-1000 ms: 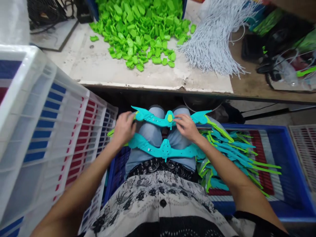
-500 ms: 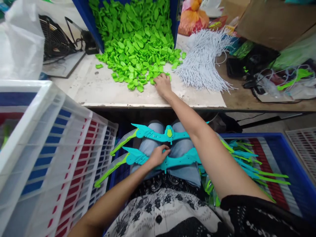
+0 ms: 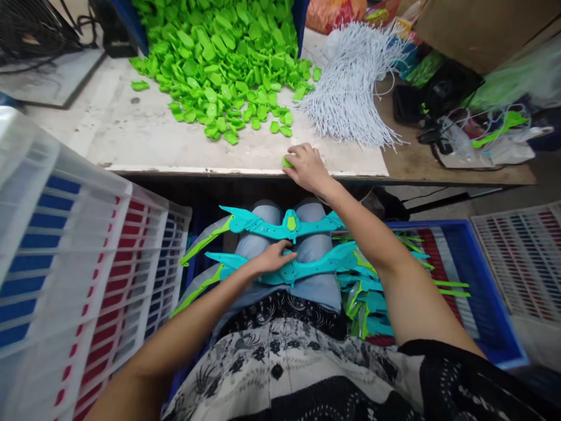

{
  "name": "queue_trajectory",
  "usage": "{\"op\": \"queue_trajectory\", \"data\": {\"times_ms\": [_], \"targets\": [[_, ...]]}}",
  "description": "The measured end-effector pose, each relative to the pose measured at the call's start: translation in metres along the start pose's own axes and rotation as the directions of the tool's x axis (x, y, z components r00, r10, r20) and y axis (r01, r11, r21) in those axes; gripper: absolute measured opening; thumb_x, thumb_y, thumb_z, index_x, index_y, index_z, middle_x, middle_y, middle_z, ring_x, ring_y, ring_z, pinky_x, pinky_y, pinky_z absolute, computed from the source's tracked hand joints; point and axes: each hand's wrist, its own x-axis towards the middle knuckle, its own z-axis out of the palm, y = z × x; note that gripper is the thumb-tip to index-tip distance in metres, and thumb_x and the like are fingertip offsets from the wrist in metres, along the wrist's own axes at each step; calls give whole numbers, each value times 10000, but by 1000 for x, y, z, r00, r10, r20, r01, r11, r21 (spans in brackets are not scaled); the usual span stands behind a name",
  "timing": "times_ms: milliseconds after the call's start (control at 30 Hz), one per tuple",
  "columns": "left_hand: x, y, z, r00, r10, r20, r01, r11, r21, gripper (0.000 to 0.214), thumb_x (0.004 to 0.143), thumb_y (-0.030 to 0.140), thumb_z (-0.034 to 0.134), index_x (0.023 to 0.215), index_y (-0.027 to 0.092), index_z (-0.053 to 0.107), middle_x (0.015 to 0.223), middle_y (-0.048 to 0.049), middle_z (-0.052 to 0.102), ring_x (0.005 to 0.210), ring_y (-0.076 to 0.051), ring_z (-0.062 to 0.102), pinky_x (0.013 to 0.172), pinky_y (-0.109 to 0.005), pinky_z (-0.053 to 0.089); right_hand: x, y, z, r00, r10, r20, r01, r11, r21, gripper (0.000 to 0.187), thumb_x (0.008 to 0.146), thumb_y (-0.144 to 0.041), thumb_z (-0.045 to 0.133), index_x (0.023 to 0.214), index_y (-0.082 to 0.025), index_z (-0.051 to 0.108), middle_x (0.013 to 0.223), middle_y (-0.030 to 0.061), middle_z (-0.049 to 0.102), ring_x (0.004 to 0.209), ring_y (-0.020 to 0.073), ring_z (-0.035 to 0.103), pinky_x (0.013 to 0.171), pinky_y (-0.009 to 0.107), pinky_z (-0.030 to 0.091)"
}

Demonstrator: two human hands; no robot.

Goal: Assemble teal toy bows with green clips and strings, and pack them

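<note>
Across my lap lie two turquoise toy bows with lime-green limb tips. The farther toy bow [image 3: 263, 228] has a green plastic piece [image 3: 291, 224] set in its middle. My left hand [image 3: 276, 257] grips the nearer toy bow [image 3: 315, 268] at its centre, fingers curved over it and partly hiding it. Just above the table's front edge, my right hand [image 3: 308, 166] pinches a small green plastic piece [image 3: 287, 161] between thumb and fingers. Beyond it, a heap of similar green pieces [image 3: 228, 82] spills from a blue bin [image 3: 299, 26].
A bundle of white cords [image 3: 355, 88] lies right of the heap on the table [image 3: 144, 140]. A white slatted crate [image 3: 100, 234] stands close on my left. On my right, a blue crate [image 3: 491, 304] holds several toy bows. A fan [image 3: 35, 29] sits at the back left.
My right hand has drawn back from the heap towards the table's front edge, now with a green piece. My left hand stays at the nearer bow. The view has shifted slightly.
</note>
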Motion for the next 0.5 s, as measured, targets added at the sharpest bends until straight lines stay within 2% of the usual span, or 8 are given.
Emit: {"op": "queue_trajectory", "data": {"times_ms": [67,133,233,300,367,433,500], "targets": [[-7,-3,-12,996,-18,88,23,998,-55,525,784,427,554,1212,122,543,1192,-128,619,1068,-239,579,891,-320,449,6,12,2,996,-90,29,88,994,68,284,906,-265,460,1134,-144,579,1259,132,533,1145,300,411,896,452,326],[-13,-6,-19,985,-40,166,56,994,-92,476,775,433,556,1145,134,591,1058,-89,671,957,-218,608,813,-298,465,9,17,2,992,-121,21,117,984,135,287,920,-269,434,1137,-151,579,1222,111,561,1132,283,435,923,468,314],[-14,-8,-21,982,-73,174,97,986,-134,376,754,440,572,965,140,654,840,-38,677,769,-179,596,684,-267,451,-13,5,-2,994,-105,-34,110,969,223,301,920,-335,442,1100,-153,601,1174,95,588,1116,277,465,941,493,304],[-12,-9,-19,981,-95,169,129,971,-200,349,727,452,604,880,141,654,763,-23,649,688,-156,568,622,-253,429,-53,-18,-3,990,-137,-46,144,947,287,312,909,-380,466,1080,-164,613,1171,89,599,1109,269,482,930,484,324],[-8,-11,-17,975,-106,194,156,951,-266,347,696,466,640,817,141,641,700,-8,614,617,-131,530,577,-242,406,-107,-46,1,978,-207,-29,204,914,352,300,897,-410,489,1039,-188,633,1163,80,621,1090,255,499,894,450,360],[-5,-12,-16,970,-117,214,177,940,-292,374,674,488,663,812,141,637,668,8,584,582,-111,497,564,-234,396,-162,-72,11,966,-257,-15,243,889,387,263,902,-379,492,1016,-195,643,1143,73,648,1051,236,522,850,410,390],[-3,-12,-16,965,-134,225,198,935,-293,417,657,511,678,849,143,646,680,13,582,595,-106,494,584,-235,407,-205,-91,25,972,-236,8,215,897,387,239,908,-337,491,1021,-196,648,1161,71,650,1052,229,529,839,391,402]]}}
